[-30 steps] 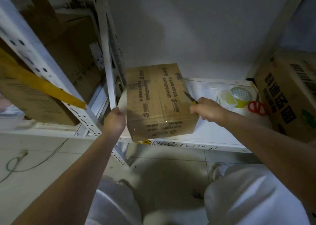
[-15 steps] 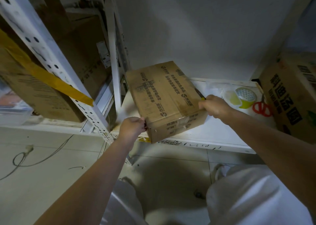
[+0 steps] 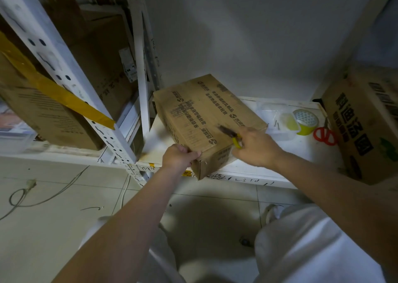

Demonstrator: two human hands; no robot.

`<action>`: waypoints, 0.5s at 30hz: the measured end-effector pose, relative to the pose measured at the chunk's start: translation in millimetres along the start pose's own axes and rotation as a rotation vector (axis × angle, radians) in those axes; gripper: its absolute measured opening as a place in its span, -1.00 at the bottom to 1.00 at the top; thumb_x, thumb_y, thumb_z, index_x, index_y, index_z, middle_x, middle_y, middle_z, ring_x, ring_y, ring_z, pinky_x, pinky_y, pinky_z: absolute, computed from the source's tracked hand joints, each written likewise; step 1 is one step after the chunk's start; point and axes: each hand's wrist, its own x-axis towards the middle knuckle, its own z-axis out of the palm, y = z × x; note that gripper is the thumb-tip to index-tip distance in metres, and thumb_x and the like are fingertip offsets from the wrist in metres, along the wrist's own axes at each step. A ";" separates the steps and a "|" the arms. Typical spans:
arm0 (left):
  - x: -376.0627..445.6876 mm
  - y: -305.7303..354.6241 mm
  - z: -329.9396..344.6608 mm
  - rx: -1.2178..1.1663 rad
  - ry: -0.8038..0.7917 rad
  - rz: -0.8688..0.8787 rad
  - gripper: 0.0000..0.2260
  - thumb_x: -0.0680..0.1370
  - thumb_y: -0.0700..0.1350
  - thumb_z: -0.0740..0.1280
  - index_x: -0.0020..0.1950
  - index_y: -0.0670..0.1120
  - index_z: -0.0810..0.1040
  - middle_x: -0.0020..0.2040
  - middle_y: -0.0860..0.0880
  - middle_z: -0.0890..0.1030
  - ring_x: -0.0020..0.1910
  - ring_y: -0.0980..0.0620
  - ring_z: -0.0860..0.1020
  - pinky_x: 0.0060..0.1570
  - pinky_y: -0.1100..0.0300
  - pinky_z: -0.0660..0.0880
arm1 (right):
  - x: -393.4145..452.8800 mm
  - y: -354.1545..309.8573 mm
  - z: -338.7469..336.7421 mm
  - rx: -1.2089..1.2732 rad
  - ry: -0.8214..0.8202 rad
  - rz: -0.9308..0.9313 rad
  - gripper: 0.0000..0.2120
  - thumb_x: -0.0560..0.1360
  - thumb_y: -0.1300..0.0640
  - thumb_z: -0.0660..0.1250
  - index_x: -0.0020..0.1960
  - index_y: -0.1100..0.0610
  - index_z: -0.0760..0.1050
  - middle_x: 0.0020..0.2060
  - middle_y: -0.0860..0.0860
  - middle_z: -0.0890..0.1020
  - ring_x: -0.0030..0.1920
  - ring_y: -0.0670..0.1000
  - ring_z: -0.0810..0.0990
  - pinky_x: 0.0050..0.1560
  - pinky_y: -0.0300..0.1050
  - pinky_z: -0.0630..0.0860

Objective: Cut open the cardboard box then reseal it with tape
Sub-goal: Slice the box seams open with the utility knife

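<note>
A brown printed cardboard box (image 3: 204, 112) lies skewed on the white shelf (image 3: 247, 168), one corner jutting over the front edge. My left hand (image 3: 177, 156) grips that near left corner, fingers curled over the top edge. My right hand (image 3: 255, 147) holds a yellow-handled utility knife (image 3: 231, 135), whose dark blade points up-left across the box's top near the right side. A roll of tape (image 3: 305, 120) with a yellow-green core sits to the right on the shelf.
Red-handled scissors (image 3: 325, 135) lie beside the tape, near a clear plastic container (image 3: 277, 119). A large printed carton (image 3: 364, 123) stands at the right. White perforated rack posts (image 3: 71, 82) with more cartons and yellow tape fill the left. Cables (image 3: 38, 198) trail on the tiled floor.
The box has been turned clockwise, its near corner now over the shelf edge. My left hand moved to that corner. My right hand brought the knife onto the box top.
</note>
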 end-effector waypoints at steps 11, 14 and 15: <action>-5.8 -0.2 0.8 -0.115 -0.036 -0.022 -0.82 0.52 -0.08 0.41 0.00 -0.08 0.44 0.05 -0.12 0.62 -0.19 -0.03 0.60 -0.37 0.24 0.41 | -40.0 -48.3 7.9 -0.290 -0.098 -0.077 -0.67 0.44 -0.03 0.27 0.12 0.12 0.41 0.08 0.11 0.57 0.08 0.17 0.54 -0.10 -0.12 0.36; -8.0 -1.0 0.8 -0.130 -0.033 -0.016 -0.85 0.52 -0.10 0.40 -0.07 -0.06 0.44 0.05 -0.12 0.63 -0.16 -0.06 0.61 -0.36 0.22 0.42 | -42.3 -58.4 10.5 -0.335 -0.124 -0.070 -0.64 0.44 -0.01 0.26 0.17 0.13 0.42 0.10 0.11 0.57 0.11 0.18 0.53 -0.06 -0.09 0.35; -7.9 -1.6 1.0 -0.138 -0.036 -0.014 -0.85 0.52 -0.10 0.40 -0.09 -0.05 0.44 0.05 -0.13 0.63 -0.15 -0.07 0.60 -0.36 0.22 0.42 | -42.3 -60.8 11.2 -0.344 -0.128 -0.062 -0.64 0.45 -0.01 0.26 0.18 0.13 0.43 0.10 0.11 0.57 0.10 0.17 0.53 -0.07 -0.10 0.35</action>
